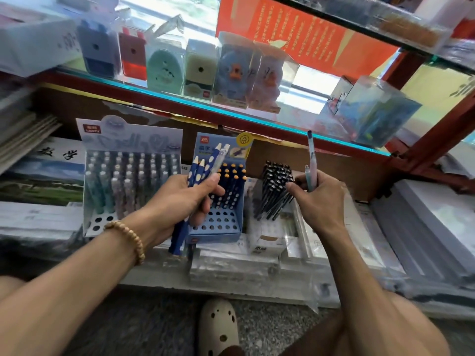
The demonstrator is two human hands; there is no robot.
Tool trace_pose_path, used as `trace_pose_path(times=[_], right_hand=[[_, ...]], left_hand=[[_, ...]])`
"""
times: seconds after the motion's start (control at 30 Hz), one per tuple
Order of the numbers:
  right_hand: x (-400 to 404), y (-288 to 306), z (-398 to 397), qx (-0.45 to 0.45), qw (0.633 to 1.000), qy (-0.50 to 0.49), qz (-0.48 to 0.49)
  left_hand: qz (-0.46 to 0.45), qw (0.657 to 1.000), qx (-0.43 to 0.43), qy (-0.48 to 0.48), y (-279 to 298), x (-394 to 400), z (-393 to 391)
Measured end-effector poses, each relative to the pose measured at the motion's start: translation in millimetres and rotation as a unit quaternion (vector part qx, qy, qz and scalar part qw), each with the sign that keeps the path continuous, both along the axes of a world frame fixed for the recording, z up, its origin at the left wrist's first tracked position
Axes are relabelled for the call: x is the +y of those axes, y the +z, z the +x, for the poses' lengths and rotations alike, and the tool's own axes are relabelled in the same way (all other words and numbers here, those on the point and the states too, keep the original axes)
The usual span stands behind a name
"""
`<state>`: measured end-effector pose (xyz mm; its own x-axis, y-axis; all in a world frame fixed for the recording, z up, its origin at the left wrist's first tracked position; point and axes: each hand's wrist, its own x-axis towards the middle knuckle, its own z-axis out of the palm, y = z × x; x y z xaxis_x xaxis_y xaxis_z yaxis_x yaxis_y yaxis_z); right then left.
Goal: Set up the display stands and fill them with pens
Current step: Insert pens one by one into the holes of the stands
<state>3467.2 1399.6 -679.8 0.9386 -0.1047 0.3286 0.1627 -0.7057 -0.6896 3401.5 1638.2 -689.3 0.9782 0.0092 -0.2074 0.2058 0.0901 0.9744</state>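
- While the left hand (185, 199) grips a fan of blue pencils (198, 170) plus one clear pen (218, 160), the bunch stands in front of the blue stand (216, 227); a slack grip could let one slide down and knock the pencils already seated there.
- The right hand (318, 199) is closed on two pale pens (312, 163), tips up, just right of the loose black pens (275, 191). Those lean in a clump, seemingly without a holed stand, so a brush from the knuckles would likely spill them.
- Mixing is a risk: the clear pen in the left bunch looks unlike the pencils, and dropping it into the blue stand would put it in the wrong place.
- The white stand (131, 176) at far left is nearly full, with empty holes only at its near left corner; reaching across with full hands could snag its upright pens.
- Everything rests on slick wrapped packs (231, 263), so a stand may shift when pushed.
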Motion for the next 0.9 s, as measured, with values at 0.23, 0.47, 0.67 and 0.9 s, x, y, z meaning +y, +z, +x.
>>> trace_pose_path(times=[0.23, 0.47, 0.67, 0.9], right_hand=[[2, -2, 2, 0.003, 1.000, 0.014, -0.027], [0, -2, 4, 0.036, 0.997, 0.033, -0.059], [11, -19, 4, 0.081, 0.993, 0.058, -0.069], [1, -16, 4, 0.136, 0.989, 0.052, -0.021]], left_hand=[[0.002, 1.000, 0.002, 0.006, -1, 1, -3], [0.006, 1.000, 0.001, 0.005, 0, 0, -4], [0.005, 1.000, 0.002, -0.006, 0, -3, -2], [0.007, 1.000, 0.012, -0.006, 0, -5, -2]])
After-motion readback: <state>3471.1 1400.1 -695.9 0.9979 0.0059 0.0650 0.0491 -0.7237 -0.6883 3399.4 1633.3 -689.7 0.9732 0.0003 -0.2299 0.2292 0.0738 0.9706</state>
